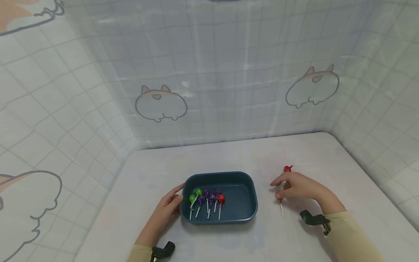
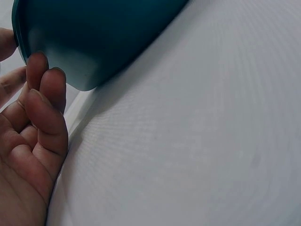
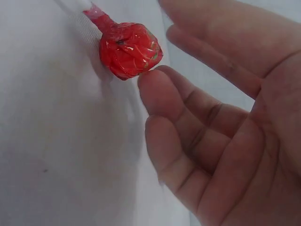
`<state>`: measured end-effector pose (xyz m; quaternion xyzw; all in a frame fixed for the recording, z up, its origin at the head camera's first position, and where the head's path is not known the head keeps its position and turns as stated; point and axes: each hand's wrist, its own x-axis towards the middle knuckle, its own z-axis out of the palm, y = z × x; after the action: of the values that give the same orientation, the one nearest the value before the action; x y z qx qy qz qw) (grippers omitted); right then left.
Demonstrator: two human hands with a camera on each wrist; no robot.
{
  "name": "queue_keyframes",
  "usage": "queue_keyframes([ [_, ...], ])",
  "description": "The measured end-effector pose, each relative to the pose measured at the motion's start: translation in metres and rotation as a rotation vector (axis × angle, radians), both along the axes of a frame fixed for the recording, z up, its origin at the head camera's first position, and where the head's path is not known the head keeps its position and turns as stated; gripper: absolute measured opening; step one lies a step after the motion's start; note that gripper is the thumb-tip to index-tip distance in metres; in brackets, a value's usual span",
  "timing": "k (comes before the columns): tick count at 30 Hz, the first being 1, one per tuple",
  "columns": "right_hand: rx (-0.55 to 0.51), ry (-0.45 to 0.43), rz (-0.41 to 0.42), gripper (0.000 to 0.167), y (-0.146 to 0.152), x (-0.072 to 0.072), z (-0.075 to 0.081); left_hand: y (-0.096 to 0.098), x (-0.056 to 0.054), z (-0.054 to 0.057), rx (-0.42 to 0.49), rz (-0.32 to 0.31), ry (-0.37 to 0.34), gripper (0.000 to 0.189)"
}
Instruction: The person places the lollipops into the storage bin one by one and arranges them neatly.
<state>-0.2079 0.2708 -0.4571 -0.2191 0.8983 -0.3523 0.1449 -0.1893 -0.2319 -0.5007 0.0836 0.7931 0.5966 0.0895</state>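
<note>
A dark teal tray point(image 1: 242, 198) stands on the table, with several lollipops in its left half: green ones point(image 1: 198, 191), purple ones point(image 1: 207, 193) and a red one point(image 1: 221, 198). My left hand point(image 1: 167, 207) rests at the tray's left end, touching it. In the left wrist view some left fingers point(image 2: 47, 113) curl loosely by the tray's outer wall. Right of the tray, my right hand point(image 1: 302, 189) hovers over a red lollipop point(image 1: 282, 210), its head partly hidden. In the right wrist view fingertips reach a red lollipop head point(image 3: 130, 51) without curling round it.
Another red lollipop head point(image 1: 287, 169) shows just beyond the right hand. Behind the white table point(image 1: 157, 163) hangs a grid-patterned cloth point(image 1: 222, 91) with printed animals, and it also lines both sides. Dark wrist mounts point(image 1: 314, 219) sit on both sleeves.
</note>
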Motion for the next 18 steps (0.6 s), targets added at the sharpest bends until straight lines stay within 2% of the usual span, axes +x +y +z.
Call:
queue_keyframes([
  [8,0.068,-0.020,-0.035,0.025,-0.0036,-0.0004,-0.0073,-0.0001,-0.0008,-0.0019,-0.022,0.002,0.000,0.043],
  [18,0.089,-0.014,0.009,0.018,-0.0068,-0.0004,-0.0085,0.0000,-0.0007,0.0001,-0.019,0.002,0.010,0.042],
])
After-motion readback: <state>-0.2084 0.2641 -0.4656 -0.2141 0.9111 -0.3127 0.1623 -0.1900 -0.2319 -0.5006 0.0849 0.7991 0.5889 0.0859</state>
